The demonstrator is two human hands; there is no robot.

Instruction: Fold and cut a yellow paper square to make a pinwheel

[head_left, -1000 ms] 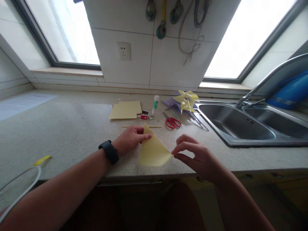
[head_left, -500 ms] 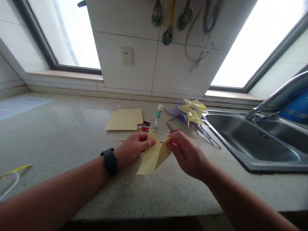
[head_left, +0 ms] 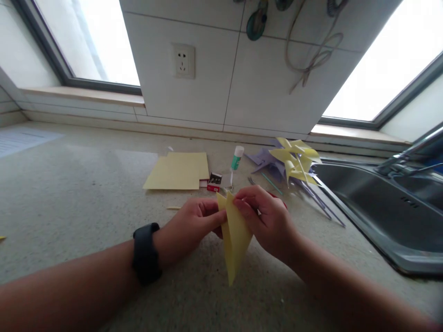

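A yellow paper (head_left: 238,237) is between the person's two hands, over the near part of the desk (head_left: 100,198). It is bent over into two layers, with two tips at the top and one sharp point at the bottom. The left hand (head_left: 198,226) has its thumb and fingers pressed together on the left edge of the paper. The right hand (head_left: 265,214) pinches the paper near its top with the thumb and fingertips, and the other fingers are curled in. A black watch (head_left: 147,253) is around the left wrist.

Just past the left hand, the end of a thin yellow stick (head_left: 173,208) pokes out. Behind the paper is a small red box (head_left: 214,183), open at the top, with little shiny things in it. A glue stick (head_left: 237,157) with a white cap is near the box. More yellow sheets (head_left: 176,170) lie to the left of the box, one partly on top of another. Something with red parts, maybe scissors (head_left: 284,204), is mostly hidden by the right hand.

Farther right, yellow pinwheels (head_left: 299,159) and purple pinwheels (head_left: 268,161) lie in a pile, next to the metal sink (head_left: 367,207). A socket (head_left: 184,61) is on the wall.
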